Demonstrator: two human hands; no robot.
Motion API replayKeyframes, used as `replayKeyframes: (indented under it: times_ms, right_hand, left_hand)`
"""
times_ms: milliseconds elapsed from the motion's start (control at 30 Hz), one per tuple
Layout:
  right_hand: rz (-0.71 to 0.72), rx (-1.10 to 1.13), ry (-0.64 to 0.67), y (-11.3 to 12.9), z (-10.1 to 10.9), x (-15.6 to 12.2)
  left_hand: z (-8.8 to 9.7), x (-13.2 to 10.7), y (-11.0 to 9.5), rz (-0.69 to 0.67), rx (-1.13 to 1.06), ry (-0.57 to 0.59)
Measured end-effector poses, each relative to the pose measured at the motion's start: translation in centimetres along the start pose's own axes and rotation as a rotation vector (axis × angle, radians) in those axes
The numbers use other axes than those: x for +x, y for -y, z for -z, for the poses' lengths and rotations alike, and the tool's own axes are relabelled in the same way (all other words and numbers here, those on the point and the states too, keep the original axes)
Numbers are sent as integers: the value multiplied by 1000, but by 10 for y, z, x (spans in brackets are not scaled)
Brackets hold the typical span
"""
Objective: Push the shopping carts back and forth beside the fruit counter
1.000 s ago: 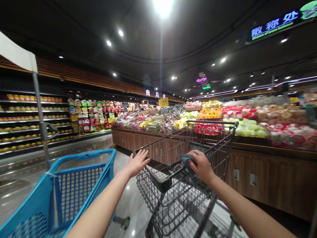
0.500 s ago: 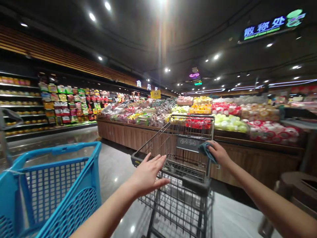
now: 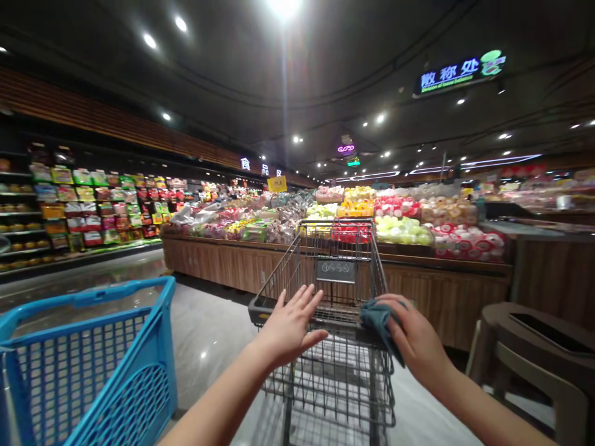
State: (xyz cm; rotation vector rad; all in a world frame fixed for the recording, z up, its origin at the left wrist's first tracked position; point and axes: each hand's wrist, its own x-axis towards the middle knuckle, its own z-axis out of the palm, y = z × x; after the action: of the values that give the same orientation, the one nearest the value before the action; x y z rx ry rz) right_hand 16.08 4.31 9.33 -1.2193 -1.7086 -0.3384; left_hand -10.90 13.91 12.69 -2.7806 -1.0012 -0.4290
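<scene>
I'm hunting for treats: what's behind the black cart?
Behind the black cart is a wooden stand piled with colourful packs. The cart hides part of the stand's front; the far side can't be seen.

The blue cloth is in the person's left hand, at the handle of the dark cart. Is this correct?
Not quite: the head view shows the blue cloth in the right hand, not the left hand. It is indeed at the handle of the dark cart.
</scene>
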Motion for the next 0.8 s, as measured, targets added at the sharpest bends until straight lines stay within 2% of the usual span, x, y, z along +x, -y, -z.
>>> replayKeyframes:
  times_ms: [167,267,333,467,600,700,800]
  right_hand:
    - [180,-225,-53,-11,-12,-16]
    - [239,-228,-85,-24,-15,-18]
    - [220,-201,-97,-30,-14,-19]
    - [101,-238,-161,-31,-7,-22]
    - [5,-445,-209,-8,-7,-22]
    - [68,-529,-150,26,-25,-16]
    - [160,-489,-115,55,-53,-4]
  left_hand:
    - [9,-7,47,114,127,-84]
    - [4,-14,71,150,46,-5]
    - [0,-18,77,147,2,31]
    - [-5,-19,64,122,-20,-13]
    - [-8,-18,44,114,0,-105]
    - [-10,-19,36,106,14,-116]
    - [-10,-21,32,97,33,-125]
